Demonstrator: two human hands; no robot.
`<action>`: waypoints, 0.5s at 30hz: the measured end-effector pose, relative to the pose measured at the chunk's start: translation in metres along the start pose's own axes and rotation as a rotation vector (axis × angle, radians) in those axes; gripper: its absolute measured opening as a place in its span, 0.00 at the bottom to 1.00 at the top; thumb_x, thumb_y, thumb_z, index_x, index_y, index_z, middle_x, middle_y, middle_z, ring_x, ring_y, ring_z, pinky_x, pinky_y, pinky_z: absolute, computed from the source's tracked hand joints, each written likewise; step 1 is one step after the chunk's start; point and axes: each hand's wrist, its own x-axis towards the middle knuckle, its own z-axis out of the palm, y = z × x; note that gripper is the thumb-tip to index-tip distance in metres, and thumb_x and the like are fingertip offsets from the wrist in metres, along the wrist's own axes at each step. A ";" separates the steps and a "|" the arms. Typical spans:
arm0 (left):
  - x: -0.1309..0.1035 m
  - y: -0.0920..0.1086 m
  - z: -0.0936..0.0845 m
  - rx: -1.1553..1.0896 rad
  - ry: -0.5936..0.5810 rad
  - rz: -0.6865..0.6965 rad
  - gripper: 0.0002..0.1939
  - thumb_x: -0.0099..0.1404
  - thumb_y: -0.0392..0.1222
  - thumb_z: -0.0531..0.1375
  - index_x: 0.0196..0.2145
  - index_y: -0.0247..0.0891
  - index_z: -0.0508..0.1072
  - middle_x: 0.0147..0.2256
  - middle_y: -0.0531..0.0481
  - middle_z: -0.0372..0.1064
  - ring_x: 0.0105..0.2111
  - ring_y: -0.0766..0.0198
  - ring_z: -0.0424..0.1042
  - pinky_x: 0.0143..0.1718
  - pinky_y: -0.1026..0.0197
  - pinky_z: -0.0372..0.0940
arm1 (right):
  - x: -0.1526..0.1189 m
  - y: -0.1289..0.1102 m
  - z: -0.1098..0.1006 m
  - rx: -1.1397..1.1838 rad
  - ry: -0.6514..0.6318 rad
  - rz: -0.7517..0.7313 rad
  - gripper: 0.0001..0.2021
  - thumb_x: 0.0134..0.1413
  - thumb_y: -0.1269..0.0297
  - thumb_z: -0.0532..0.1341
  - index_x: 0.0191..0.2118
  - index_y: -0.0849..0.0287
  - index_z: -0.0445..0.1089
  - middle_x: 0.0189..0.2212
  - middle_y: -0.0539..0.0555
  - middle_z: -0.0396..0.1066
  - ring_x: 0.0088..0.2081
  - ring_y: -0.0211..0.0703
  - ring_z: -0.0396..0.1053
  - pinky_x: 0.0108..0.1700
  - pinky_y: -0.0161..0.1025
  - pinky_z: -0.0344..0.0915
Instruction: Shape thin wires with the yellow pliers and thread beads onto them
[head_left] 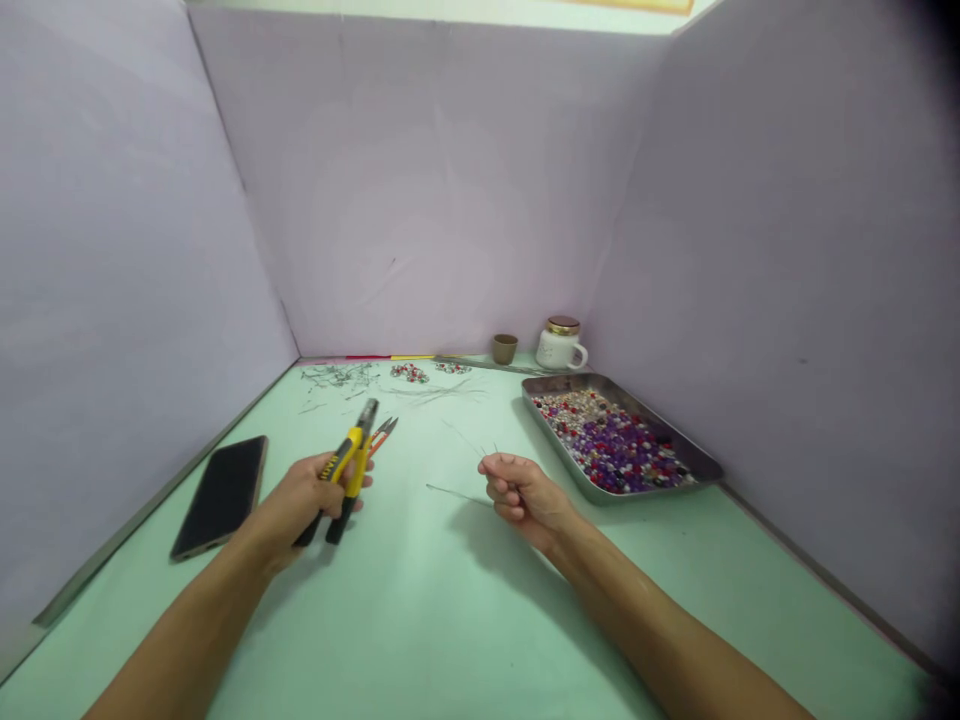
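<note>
My left hand (pixel 313 490) is wrapped round yellow-and-black pliers (pixel 352 455), their jaws pointing up and away from me. Just beyond the pliers lie small red-handled snips (pixel 384 434) on the table. My right hand (pixel 521 490) is closed in a pinch on thin wire (pixel 466 440), whose fine ends stick out up and to the left of the fingertips. Another thin wire piece (pixel 454 494) with a tiny loop at its tip shows to the left of that hand; whether it is held or lies on the table I cannot tell.
A metal tray (pixel 551 440) of mixed beads stands at the right, a dark phone (pixel 221 497) lies at the left. Toward the back are cut wire bits (pixel 341 375), beaded pieces (pixel 409 373), a small brown cup (pixel 505 349) and a lidded white mug (pixel 556 348). Pale walls enclose three sides.
</note>
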 end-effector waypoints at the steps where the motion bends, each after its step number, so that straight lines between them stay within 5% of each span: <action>1: -0.004 0.000 0.005 0.035 -0.065 -0.016 0.12 0.34 0.26 0.51 0.20 0.36 0.63 0.33 0.48 0.67 0.37 0.57 0.67 0.35 0.57 0.65 | 0.000 0.001 0.000 0.007 0.001 -0.005 0.10 0.30 0.67 0.65 0.23 0.66 0.64 0.10 0.41 0.53 0.12 0.22 0.45 0.12 0.23 0.38; 7: -0.025 0.001 0.035 0.240 -0.222 -0.012 0.11 0.34 0.29 0.50 0.21 0.36 0.62 0.28 0.49 0.65 0.32 0.57 0.66 0.30 0.58 0.62 | -0.002 0.006 0.003 -0.086 0.026 -0.055 0.10 0.32 0.66 0.64 0.24 0.65 0.64 0.11 0.42 0.55 0.12 0.22 0.46 0.12 0.23 0.39; 15: -0.026 0.001 0.036 0.322 -0.276 0.015 0.14 0.38 0.31 0.50 0.27 0.36 0.64 0.27 0.53 0.62 0.29 0.63 0.63 0.28 0.62 0.58 | -0.002 0.011 0.008 -0.365 0.091 -0.178 0.09 0.36 0.64 0.62 0.22 0.63 0.63 0.10 0.42 0.57 0.10 0.25 0.49 0.11 0.26 0.43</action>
